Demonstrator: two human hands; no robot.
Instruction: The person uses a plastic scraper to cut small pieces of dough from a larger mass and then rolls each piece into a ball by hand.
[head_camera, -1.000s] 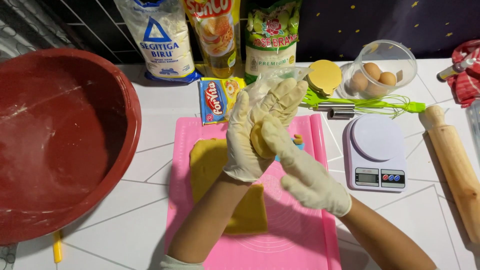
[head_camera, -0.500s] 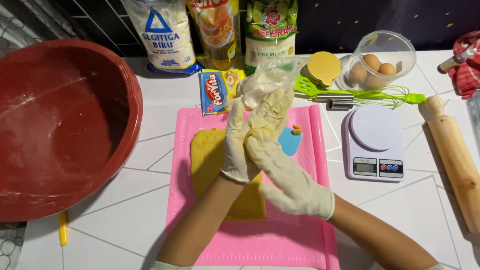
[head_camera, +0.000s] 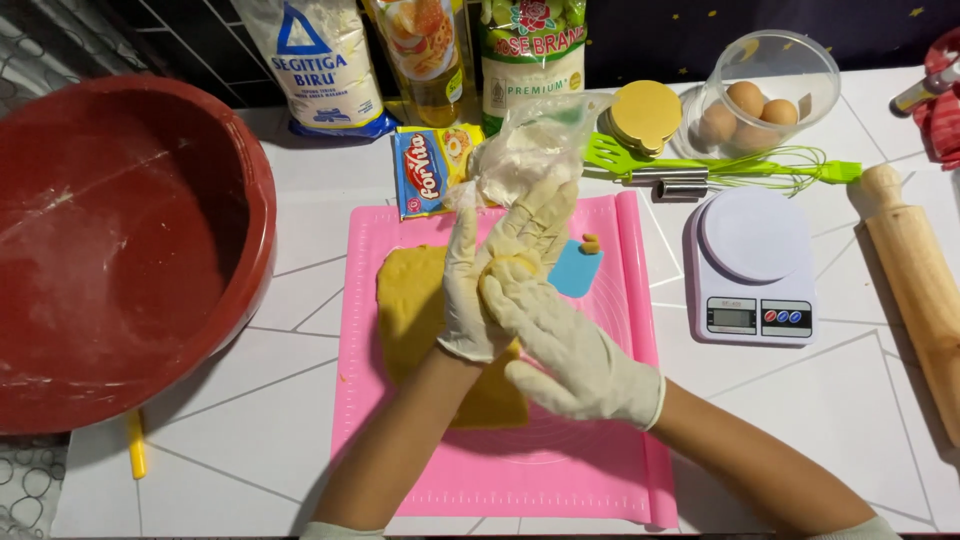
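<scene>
Both my hands wear cream latex gloves and meet above a pink silicone mat (head_camera: 600, 470). My left hand (head_camera: 480, 270) stands upright, palm facing right, and my right hand (head_camera: 565, 345) presses against it. A small piece of yellow dough (head_camera: 505, 268) is squeezed between the two palms. Under my hands a flat slab of yellow dough (head_camera: 410, 310) lies on the mat. A light blue scraper (head_camera: 578, 268) rests on the mat just right of my hands.
A big red bowl (head_camera: 110, 240) fills the left side. A white kitchen scale (head_camera: 750, 265) and wooden rolling pin (head_camera: 915, 280) lie at right. At the back stand flour and oil bags, a clear bag of white powder (head_camera: 525, 150), a green whisk (head_camera: 720, 168) and a bowl of eggs (head_camera: 765, 90).
My hands have drawn slightly lower and closer together over the mat, the right palm sliding along the left with the dough piece between them.
</scene>
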